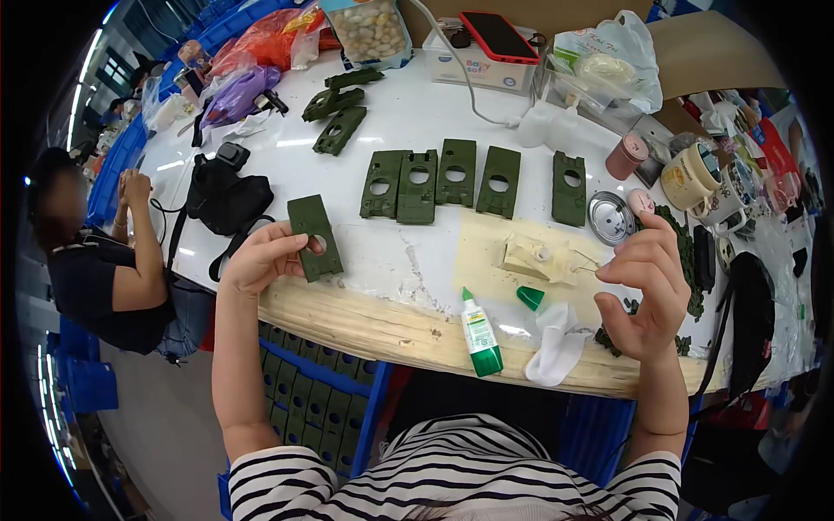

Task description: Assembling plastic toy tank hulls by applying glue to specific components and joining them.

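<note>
My left hand (pixel 265 256) is closed on the edge of a dark green plastic model tank hull part (pixel 306 217), a flat piece with a round hole. It is held tilted above the table's left front. My right hand (pixel 647 282) is raised at the right, its fingers curved and the thumb apart, with nothing plainly in it. Just left of its fingertips is a glue-smeared, pale block (pixel 532 258) with thin wire-like bits, on a yellowish sheet (pixel 473 247). Several similar green hull parts (pixel 380 184) stand in a row behind.
Near the front edge lie a glue bottle (pixel 480 334), a green cap (pixel 530 298) and a white cloth (pixel 556 347). A round metal dish (pixel 611 217) and mugs (pixel 691 178) stand right. Below is a blue crate (pixel 375 408) of green parts. Another person (pixel 113 269) sits left.
</note>
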`<state>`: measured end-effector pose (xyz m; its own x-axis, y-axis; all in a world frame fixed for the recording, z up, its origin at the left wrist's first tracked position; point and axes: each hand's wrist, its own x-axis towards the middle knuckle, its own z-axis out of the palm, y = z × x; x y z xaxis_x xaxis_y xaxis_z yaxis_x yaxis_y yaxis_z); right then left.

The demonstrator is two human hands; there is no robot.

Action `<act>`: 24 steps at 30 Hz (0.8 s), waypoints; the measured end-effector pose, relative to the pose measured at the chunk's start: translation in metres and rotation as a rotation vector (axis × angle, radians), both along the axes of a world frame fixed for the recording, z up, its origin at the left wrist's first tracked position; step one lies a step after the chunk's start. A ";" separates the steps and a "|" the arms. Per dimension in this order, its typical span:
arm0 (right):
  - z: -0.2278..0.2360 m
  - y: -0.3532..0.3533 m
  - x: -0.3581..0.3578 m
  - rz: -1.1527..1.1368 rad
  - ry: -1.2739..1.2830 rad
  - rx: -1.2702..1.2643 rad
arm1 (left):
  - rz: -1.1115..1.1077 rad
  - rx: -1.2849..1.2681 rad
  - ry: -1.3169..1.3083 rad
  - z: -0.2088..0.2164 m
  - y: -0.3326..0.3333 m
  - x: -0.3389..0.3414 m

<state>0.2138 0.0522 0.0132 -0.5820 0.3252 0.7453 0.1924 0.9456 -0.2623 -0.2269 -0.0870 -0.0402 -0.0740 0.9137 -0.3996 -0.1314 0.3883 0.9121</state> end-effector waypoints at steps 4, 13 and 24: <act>-0.001 0.001 -0.002 -0.009 0.000 0.007 | -0.030 -0.071 0.057 0.003 0.012 -0.012; -0.003 -0.001 -0.004 -0.017 -0.003 -0.002 | 0.070 -0.198 0.390 0.013 0.033 -0.023; -0.003 0.000 -0.004 -0.025 -0.009 0.001 | -0.013 0.033 1.093 0.033 0.044 0.010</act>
